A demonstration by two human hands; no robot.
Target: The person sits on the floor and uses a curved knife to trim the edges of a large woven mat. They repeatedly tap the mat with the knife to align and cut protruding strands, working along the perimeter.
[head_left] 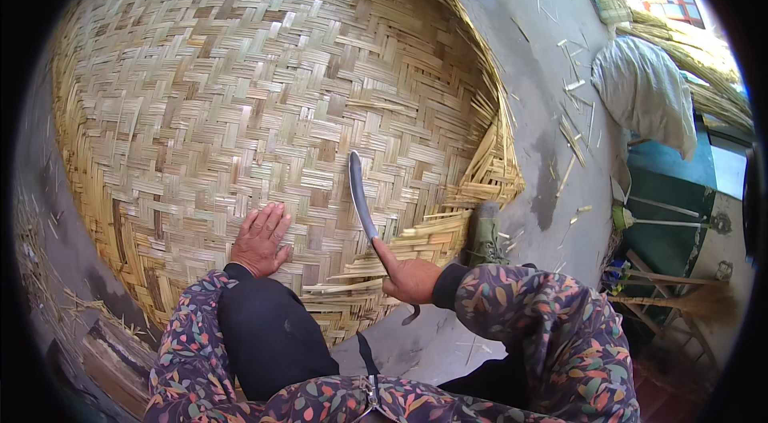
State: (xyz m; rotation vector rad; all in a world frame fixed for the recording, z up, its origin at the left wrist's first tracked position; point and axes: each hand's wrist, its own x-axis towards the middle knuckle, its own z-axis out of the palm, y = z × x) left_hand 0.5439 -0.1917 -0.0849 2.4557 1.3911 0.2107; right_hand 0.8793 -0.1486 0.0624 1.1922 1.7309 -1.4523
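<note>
A large mat point(240, 103) woven from flat, pale strips spreads across the floor in front of me. My left hand point(261, 241) lies flat on it near the front edge, fingers stretched and holding nothing. In my right hand point(411, 281) is a sickle point(362, 195) with a narrow, curved dark blade. Its blade points away from me over the mat, and the tail of its handle shows below my fist. Just beyond the blade's near end, folded strip ends point(436, 235) stand along the mat's front right edge. Whether the blade touches the weave I cannot tell.
My shoe point(485, 235) stands by the mat's right corner. Loose strip scraps point(572, 135) litter the grey floor. On the right are a white sack point(646, 91), bundled stalks point(688, 43) and a broom point(704, 305). A wooden block point(120, 363) lies at lower left.
</note>
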